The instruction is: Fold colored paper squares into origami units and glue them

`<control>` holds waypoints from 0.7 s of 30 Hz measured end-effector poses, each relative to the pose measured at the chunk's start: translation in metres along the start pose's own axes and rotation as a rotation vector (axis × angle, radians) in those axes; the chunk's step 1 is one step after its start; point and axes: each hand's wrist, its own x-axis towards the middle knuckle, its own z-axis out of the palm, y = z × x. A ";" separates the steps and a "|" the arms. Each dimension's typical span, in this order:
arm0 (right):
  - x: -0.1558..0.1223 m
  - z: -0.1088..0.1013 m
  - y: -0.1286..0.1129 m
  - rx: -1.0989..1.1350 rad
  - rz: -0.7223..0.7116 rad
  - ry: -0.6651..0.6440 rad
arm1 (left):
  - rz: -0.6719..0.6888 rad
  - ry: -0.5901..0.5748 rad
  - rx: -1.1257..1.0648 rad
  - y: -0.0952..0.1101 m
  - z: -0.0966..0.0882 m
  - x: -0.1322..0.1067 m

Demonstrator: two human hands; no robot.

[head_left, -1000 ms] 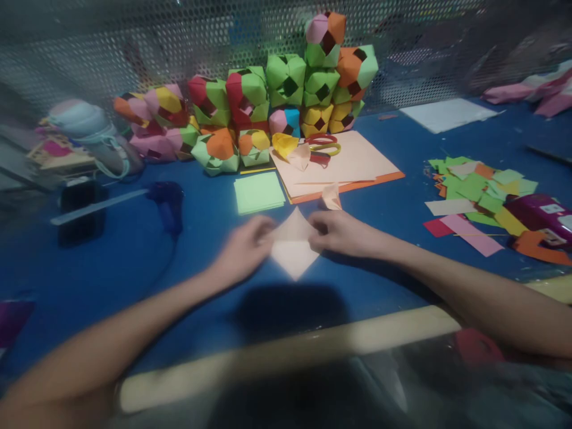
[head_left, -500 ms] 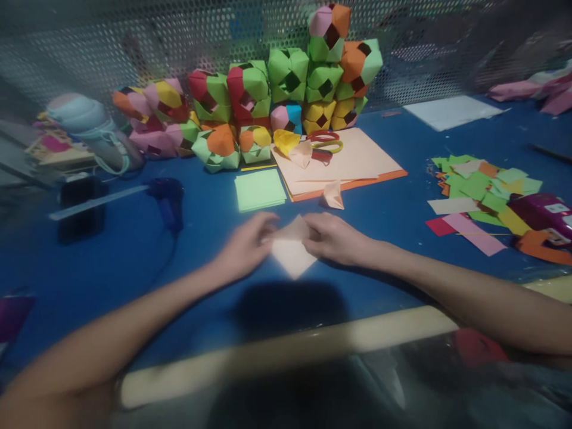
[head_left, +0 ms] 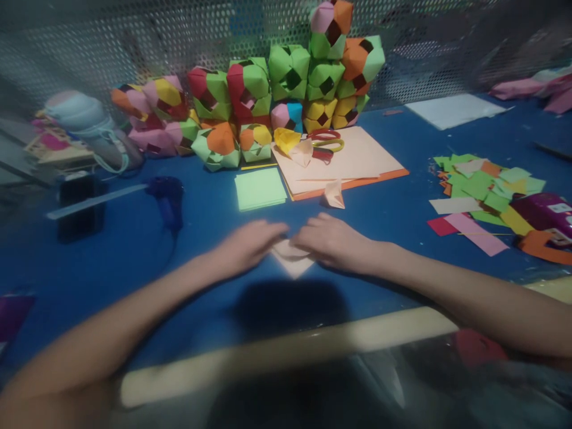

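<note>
A small peach paper square (head_left: pixel 295 267) lies on the blue table, its top part folded down and one corner pointing towards me. My left hand (head_left: pixel 250 243) grips its left side with bent fingers. On the opposite side, my right hand (head_left: pixel 333 239) presses the fold with curled fingers. The paper's upper edge is hidden under both hands. Just beyond them stands a folded peach paper piece (head_left: pixel 334 195). A stack of light green squares (head_left: pixel 260 189) lies farther left.
Folded paper balls (head_left: pixel 248 89) are piled along the mesh at the back. Scissors (head_left: pixel 328 145) rest on peach sheets (head_left: pixel 361 155). A glue gun (head_left: pixel 167 199), a phone (head_left: pixel 80 208) and a bottle (head_left: pixel 93 125) are at left; paper scraps (head_left: pixel 478 182) lie at right.
The paper's raised top corner has been folded down towards me. Both hands have closed in over the fold, with the left fingers now reaching across the top edge.
</note>
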 end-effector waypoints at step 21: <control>-0.019 -0.013 -0.001 0.013 0.091 -0.035 | 0.017 -0.096 0.184 0.006 -0.014 -0.001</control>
